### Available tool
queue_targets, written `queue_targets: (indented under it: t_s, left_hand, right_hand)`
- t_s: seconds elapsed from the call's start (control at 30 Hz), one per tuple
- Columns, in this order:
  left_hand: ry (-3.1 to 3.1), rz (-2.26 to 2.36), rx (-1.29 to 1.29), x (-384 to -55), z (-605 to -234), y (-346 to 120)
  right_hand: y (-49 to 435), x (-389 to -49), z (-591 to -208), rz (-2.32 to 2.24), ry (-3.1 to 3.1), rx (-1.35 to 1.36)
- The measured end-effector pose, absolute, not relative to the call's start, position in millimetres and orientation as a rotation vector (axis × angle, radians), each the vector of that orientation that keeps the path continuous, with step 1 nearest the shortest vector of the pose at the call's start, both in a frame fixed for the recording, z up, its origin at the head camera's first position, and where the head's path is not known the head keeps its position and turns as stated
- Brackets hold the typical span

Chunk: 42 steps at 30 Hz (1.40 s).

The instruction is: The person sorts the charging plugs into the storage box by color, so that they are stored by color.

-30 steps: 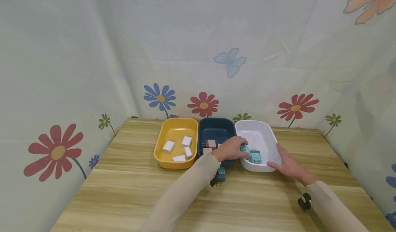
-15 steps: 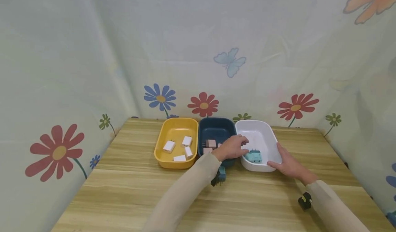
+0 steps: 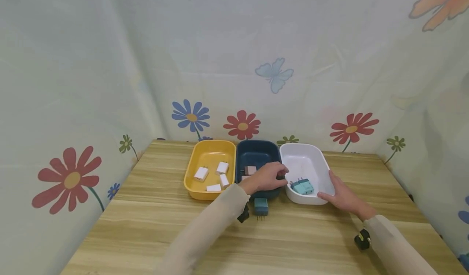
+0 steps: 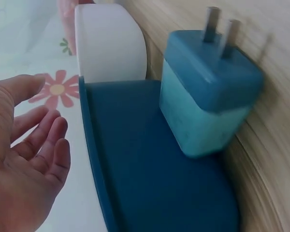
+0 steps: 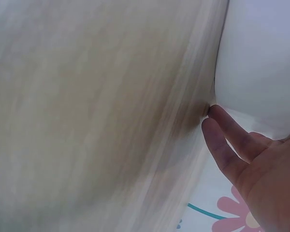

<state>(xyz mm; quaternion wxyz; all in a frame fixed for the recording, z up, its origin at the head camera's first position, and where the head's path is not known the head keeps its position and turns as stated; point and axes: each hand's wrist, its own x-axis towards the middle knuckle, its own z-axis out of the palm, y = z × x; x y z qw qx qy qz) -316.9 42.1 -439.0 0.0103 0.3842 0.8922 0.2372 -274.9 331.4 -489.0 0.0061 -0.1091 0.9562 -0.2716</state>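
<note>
My left hand (image 3: 269, 177) hovers over the right side of the dark blue bin (image 3: 258, 156), its fingers loosely bent and holding nothing. Beside its fingertips stands the white bin (image 3: 304, 157), with teal plug adapters (image 3: 303, 187) lying at its front left. My right hand (image 3: 343, 194) grips the white bin's front right corner, thumb over the rim and fingers along the outer wall. In the right wrist view, its fingers (image 5: 222, 140) reach the bin's outside low down. A two-tone teal plug adapter (image 4: 203, 96) lies before the dark blue bin, prongs outward.
At the left, a yellow bin (image 3: 212, 146) holds several white charger plugs (image 3: 201, 173). Pink charger plugs (image 3: 250, 170) lie in the dark blue bin, partly hidden by my left hand. The three bins stand side by side on the wooden table (image 3: 293, 238), before a flowered cloth (image 3: 220, 63).
My left hand has let go of a teal plug adapter in the white bin and drawn back left, over the dark blue bin. My right hand has stayed on the white bin.
</note>
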Motion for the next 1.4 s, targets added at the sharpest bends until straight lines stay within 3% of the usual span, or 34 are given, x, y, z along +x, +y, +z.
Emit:
queue_targets:
  t_s: [0.7,0.97,1.4]
  left_hand:
    - [2.768,0.61,1.387,-266,-446,-35]
    - [2.764,0.569,1.33,-248,-459,-48]
    - [2.789,0.464,1.212,-248,-475,-51]
  right_hand:
    - [331,-276,-487,-0.84,3.002,-0.321]
    - [331,-275,-485,-0.829,2.993,-0.332]
    - [331,-275,-488,-0.82,2.992,-0.325]
